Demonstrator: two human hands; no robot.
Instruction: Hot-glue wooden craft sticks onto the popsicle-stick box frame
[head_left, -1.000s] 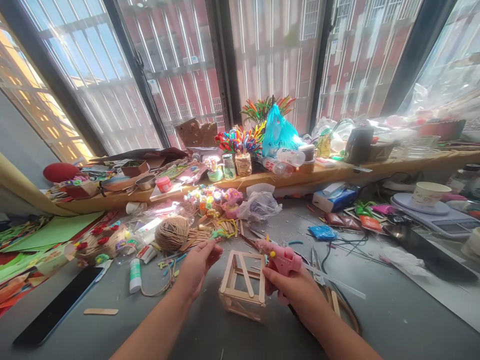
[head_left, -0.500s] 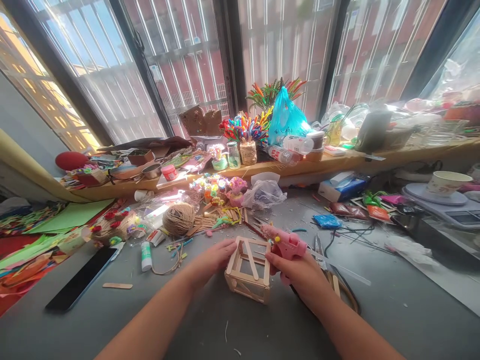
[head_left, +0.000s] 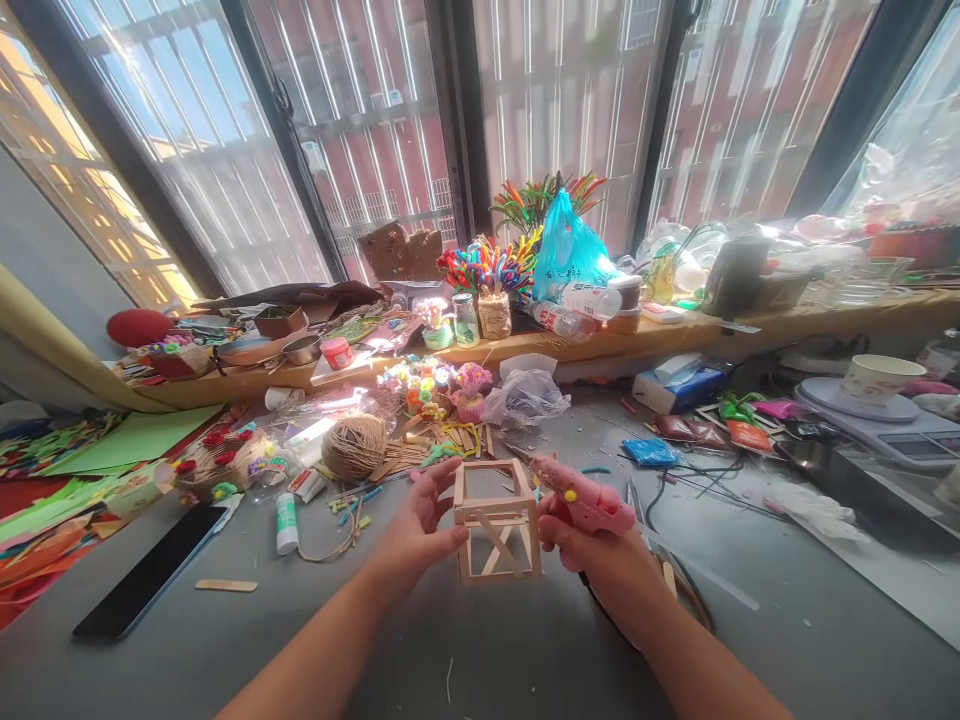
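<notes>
A small box-shaped frame of craft sticks [head_left: 496, 515] stands in front of me, with crossed sticks visible through its near side. My left hand [head_left: 420, 530] grips its left side, thumb at the front post and fingers farther back. In my right hand [head_left: 600, 560] is a pink hot glue gun [head_left: 592, 497], its nozzle end pointing up and left beside the frame's upper right corner. The fingertips of that hand are close to the frame's right post; whether they touch it I cannot tell.
One loose craft stick [head_left: 226, 585] and a black phone [head_left: 154, 570] lie to the left, near a glue stick [head_left: 286, 524]. Behind are a twine ball [head_left: 354, 447] and a plastic bag [head_left: 527, 390]. Scissors [head_left: 636, 500] and a dark cord [head_left: 697, 595] lie right, beyond them a scale [head_left: 911, 430].
The frame has been tipped, so the side with slanted sticks now faces me instead of upward. My left thumb has come round to its front. The glue gun has moved slightly right.
</notes>
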